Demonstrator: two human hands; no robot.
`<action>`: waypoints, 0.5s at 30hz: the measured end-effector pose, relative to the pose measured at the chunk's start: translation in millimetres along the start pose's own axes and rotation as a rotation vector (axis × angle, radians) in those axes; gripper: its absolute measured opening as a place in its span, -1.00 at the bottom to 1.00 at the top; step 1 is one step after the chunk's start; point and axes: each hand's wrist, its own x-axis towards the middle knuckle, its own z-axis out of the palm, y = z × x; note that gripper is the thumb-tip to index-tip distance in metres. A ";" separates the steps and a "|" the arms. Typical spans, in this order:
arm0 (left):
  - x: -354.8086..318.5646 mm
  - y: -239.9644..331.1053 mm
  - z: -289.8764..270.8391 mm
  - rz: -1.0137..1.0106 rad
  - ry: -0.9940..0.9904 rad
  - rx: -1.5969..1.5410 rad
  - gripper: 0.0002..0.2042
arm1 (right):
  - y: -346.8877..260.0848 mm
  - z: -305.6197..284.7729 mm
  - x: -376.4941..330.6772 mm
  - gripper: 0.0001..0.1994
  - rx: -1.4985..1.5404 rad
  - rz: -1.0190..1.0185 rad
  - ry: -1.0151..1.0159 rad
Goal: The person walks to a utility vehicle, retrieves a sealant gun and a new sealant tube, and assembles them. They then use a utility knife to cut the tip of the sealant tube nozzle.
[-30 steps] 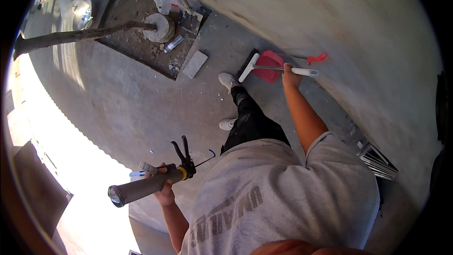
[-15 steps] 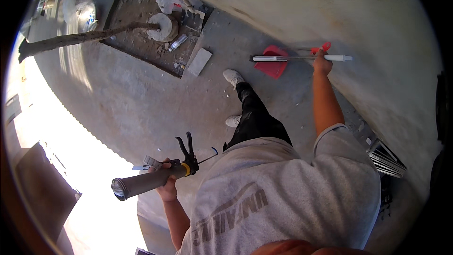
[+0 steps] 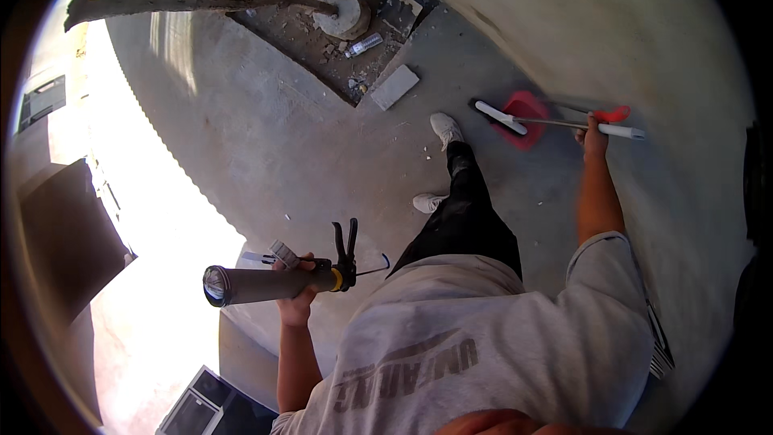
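My left hand is closed around the dark grey barrel of a caulking gun, whose black handle and trigger point away to the right. A ridged grey roll and a thin pale blue strip sit by the same fingers; what the strip is I cannot tell. My right hand grips a broom by its shaft, below the white handle end. The broom's white head, with dark bristles, lies across a red dustpan. The dustpan's red handle is right beside my right fingers; whether they hold it too is hidden.
A bare wall rises on the right. At the far side is a sunken dirt patch with rubble, a round concrete block on a wooden pole, a plastic bottle and a pale brick. Dark appliance-like boxes stand lower left.
The whole view has shifted, with the floor things now further right. The broom's head has turned and tilts down to the right over the dustpan. Both hands keep their holds.
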 end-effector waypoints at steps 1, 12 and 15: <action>-3.5 1.0 4.5 -0.016 0.037 -0.021 -0.53 | -8.3 2.1 -3.4 -0.66 -0.011 -0.012 -0.031; -5.4 9.7 3.4 0.001 0.052 -0.161 -0.57 | -111.8 61.6 -69.2 -0.55 -0.223 -0.190 -0.295; -10.7 -0.3 -9.3 0.034 0.080 -0.212 -0.53 | -172.4 113.5 -122.8 -0.59 -0.239 -0.231 -0.346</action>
